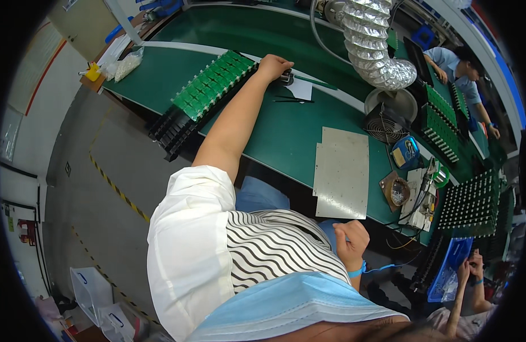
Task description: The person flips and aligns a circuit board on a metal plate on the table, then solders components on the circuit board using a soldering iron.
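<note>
My left arm [234, 122] is stretched far across the green bench. At its end my left hand [273, 67] is closed at a small dark metallic container [287, 77]; what its fingers grip, if anything, is hidden. Just left of that hand, a row of green circuit boards [217, 82] lies on a black rack [174, 126]. A white sheet of paper [301, 89] and dark tweezers [294, 101] are to the right of the hand. My right hand [352, 242] is curled into a fist near my lap, below a grey metal plate [343, 171]. Nothing shows in it, and a blue wrist strap [359, 269] circles its wrist.
A silver duct [377, 51] hangs over the bench, by a fan [385, 125]. Solder spool [439, 174], blue-yellow container [405, 152], soldering station [418, 196] and round dish [397, 191] stand at right. Co-workers [462, 80] sit beyond, near more boards [439, 108] and a blue bin [450, 271].
</note>
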### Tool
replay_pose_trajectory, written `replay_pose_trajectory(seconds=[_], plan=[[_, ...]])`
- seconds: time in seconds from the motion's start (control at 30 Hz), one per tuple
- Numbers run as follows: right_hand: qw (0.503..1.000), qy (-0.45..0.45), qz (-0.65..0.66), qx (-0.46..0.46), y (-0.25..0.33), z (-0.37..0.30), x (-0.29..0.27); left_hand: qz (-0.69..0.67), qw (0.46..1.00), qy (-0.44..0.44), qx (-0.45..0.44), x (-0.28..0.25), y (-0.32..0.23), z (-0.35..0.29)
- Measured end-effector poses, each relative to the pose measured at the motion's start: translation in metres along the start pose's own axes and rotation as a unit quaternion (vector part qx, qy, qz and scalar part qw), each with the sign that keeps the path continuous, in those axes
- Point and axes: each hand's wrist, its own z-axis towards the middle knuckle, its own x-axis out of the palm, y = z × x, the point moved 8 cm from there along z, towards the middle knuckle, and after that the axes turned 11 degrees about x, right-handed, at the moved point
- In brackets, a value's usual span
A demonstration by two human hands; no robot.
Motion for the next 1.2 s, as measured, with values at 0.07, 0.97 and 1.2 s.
replay_pose_trajectory(seconds=[0.07,0.97,1.2], plan=[[1.000,0.010,0.007,0.002,0.001,-0.001,0.004,-0.037,0.999,0.000,-0.010,0.001,0.003,-0.004],[0.991,0.090,0.090,0.030,-0.027,-0.004,0.033,0.103,0.946,-0.145,-0.270,-0.243,0.138,-0.253],[0.992,0.057,0.096,0.059,-0.035,-0.007,0.022,-0.023,0.939,-0.178,-0.292,-0.235,0.141,-0.256]])
